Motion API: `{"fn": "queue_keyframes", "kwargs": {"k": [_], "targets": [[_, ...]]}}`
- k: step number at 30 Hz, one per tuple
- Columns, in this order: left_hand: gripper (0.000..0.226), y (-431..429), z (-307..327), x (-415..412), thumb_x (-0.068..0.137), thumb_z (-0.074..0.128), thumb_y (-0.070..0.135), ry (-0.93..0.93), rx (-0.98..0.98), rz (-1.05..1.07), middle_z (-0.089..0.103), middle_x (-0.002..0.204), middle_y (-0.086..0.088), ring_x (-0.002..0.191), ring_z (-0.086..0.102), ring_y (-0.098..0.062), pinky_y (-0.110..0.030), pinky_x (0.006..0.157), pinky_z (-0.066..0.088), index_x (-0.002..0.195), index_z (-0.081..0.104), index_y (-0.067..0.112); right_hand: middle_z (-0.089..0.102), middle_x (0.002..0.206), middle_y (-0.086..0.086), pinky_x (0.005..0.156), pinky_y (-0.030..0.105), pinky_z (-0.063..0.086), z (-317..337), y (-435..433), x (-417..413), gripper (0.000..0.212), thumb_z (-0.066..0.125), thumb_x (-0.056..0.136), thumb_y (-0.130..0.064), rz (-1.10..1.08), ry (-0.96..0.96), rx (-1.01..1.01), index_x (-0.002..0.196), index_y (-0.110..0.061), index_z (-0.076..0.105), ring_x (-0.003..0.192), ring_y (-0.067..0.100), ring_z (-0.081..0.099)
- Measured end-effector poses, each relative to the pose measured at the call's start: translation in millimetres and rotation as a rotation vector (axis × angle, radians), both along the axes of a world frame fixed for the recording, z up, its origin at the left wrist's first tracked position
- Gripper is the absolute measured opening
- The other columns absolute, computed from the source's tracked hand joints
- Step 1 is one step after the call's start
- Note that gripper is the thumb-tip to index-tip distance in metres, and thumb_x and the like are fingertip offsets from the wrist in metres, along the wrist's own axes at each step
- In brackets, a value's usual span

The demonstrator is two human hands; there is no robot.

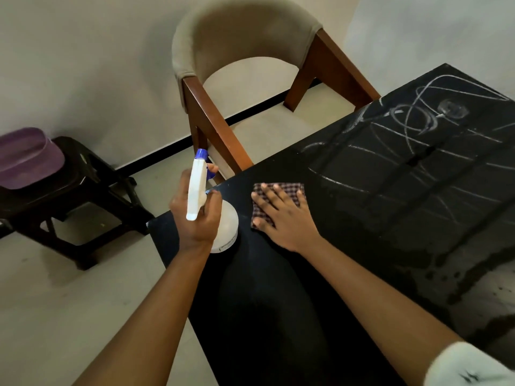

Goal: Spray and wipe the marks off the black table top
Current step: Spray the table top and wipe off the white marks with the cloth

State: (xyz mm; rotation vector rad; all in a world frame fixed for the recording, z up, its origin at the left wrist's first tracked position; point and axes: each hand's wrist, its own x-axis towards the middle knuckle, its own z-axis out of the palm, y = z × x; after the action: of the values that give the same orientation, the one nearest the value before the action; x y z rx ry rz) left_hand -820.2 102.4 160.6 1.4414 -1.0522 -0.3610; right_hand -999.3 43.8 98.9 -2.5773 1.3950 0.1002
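White-sleeved right hand rests, fingers spread flat, on a checked cloth on the black counter. Left hand fingers grip a spray bottle; its print is unreadable.

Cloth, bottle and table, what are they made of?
The cloth looks like woven fabric: small checks, soft and flat under the right hand. The bottle looks like plastic: smooth white trigger head, blue nozzle, cloudy see-through body, gripped by the left hand. The table is glossy black and mirrors light; stone, glass or laminate, I cannot tell.
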Motion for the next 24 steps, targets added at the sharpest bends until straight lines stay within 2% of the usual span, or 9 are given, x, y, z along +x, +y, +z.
{"fn": "queue_keyframes", "kwargs": {"k": [4, 6, 8, 10, 13, 16, 19, 21, 24], "targets": [[0.057, -1.4, -4.1, 1.8, 0.082, 0.054, 0.033, 0.021, 0.008, 0.007, 0.064, 0.11, -0.018, 0.095, 0.067, -0.017, -0.031, 0.082, 0.06, 0.128, 0.053, 0.0, 0.002, 0.162, -0.006, 0.113, 0.055, -0.008, -3.7, -77.2, 17.0, 0.06, 0.018, 0.097, -0.061, -0.141, -0.01, -0.012, 0.152, -0.038, 0.009, 0.148, 0.018, -0.001], [0.053, -0.4, -4.9, 1.6, 0.082, 0.056, 0.034, 0.053, -0.001, 0.011, 0.065, 0.113, -0.013, 0.095, 0.068, -0.025, -0.038, 0.082, 0.06, 0.13, 0.051, 0.01, 0.002, 0.162, -0.004, 0.113, 0.057, -0.007, -0.9, -109.9, 22.1, 0.061, 0.02, 0.098, -0.06, -0.216, -0.019, 0.017, 0.153, -0.035, 0.013, 0.148, 0.019, -0.001], [0.054, 1.6, -4.9, -0.7, 0.083, 0.055, 0.035, 0.061, -0.017, 0.002, 0.065, 0.108, -0.006, 0.087, 0.07, -0.027, -0.035, 0.08, 0.061, 0.13, 0.048, 0.011, 0.001, 0.162, -0.003, 0.113, 0.057, -0.006, -0.9, -121.6, 25.3, 0.061, 0.019, 0.098, -0.06, -0.253, -0.015, 0.031, 0.153, -0.034, 0.013, 0.148, 0.02, -0.002], [0.06, 2.8, -5.4, -2.2, 0.082, 0.054, 0.037, 0.056, -0.007, -0.001, 0.064, 0.1, -0.007, 0.079, 0.069, -0.028, -0.025, 0.077, 0.06, 0.129, 0.049, 0.001, -0.001, 0.162, -0.003, 0.113, 0.058, -0.006, -2.7, -110.2, 23.6, 0.062, 0.018, 0.098, -0.06, -0.246, -0.009, 0.02, 0.153, -0.034, 0.01, 0.148, 0.019, -0.003], [0.064, 2.3, -6.2, -0.8, 0.081, 0.054, 0.038, 0.047, 0.023, -0.006, 0.065, 0.096, -0.021, 0.076, 0.068, -0.029, -0.018, 0.075, 0.058, 0.128, 0.05, -0.005, -0.001, 0.162, -0.003, 0.113, 0.056, -0.008, -2.4, -56.3, 4.3, 0.061, 0.017, 0.098, -0.06, -0.222, -0.015, -0.003, 0.153, -0.036, 0.004, 0.148, 0.02, -0.002], [0.064, 1.2, -8.1, 1.2, 0.081, 0.055, 0.039, 0.034, 0.035, -0.009, 0.065, 0.098, -0.022, 0.078, 0.068, -0.03, -0.016, 0.075, 0.057, 0.128, 0.051, -0.004, -0.007, 0.161, -0.006, 0.11, 0.05, -0.014, 4.6, 26.6, -25.5, 0.063, 0.009, 0.094, -0.062, -0.17, 0.006, -0.003, 0.151, -0.039, -0.005, 0.147, 0.016, -0.007], [0.064, 0.3, -8.9, 0.9, 0.081, 0.055, 0.04, 0.03, 0.036, -0.008, 0.065, 0.102, -0.021, 0.079, 0.068, -0.033, -0.021, 0.077, 0.059, 0.128, 0.051, -0.003, -0.01, 0.159, -0.01, 0.11, 0.047, -0.014, 9.1, 78.0, -44.7, 0.067, 0.001, 0.088, -0.066, -0.146, 0.055, 0.042, 0.149, -0.042, -0.009, 0.146, 0.012, -0.011], [0.063, -0.4, -8.9, 1.4, 0.081, 0.055, 0.039, 0.033, 0.027, -0.02, 0.064, 0.107, -0.02, 0.08, 0.068, -0.036, -0.026, 0.077, 0.06, 0.128, 0.051, -0.003, -0.006, 0.161, -0.009, 0.111, 0.047, -0.012, 7.7, 70.6, -47.0, 0.067, 0.002, 0.087, -0.067, -0.15, 0.052, 0.036, 0.149, -0.043, -0.007, 0.147, 0.013, -0.007], [0.063, -1.0, -10.0, 2.4, 0.081, 0.055, 0.037, 0.027, 0.022, -0.009, 0.064, 0.112, -0.019, 0.082, 0.067, -0.039, -0.031, 0.077, 0.061, 0.128, 0.051, -0.004, -0.001, 0.162, -0.009, 0.113, 0.05, -0.01, 3.8, 16.8, -42.4, 0.064, 0.015, 0.094, -0.065, -0.202, 0.003, 0.004, 0.151, -0.041, 0.0, 0.148, 0.015, -0.003]]}}
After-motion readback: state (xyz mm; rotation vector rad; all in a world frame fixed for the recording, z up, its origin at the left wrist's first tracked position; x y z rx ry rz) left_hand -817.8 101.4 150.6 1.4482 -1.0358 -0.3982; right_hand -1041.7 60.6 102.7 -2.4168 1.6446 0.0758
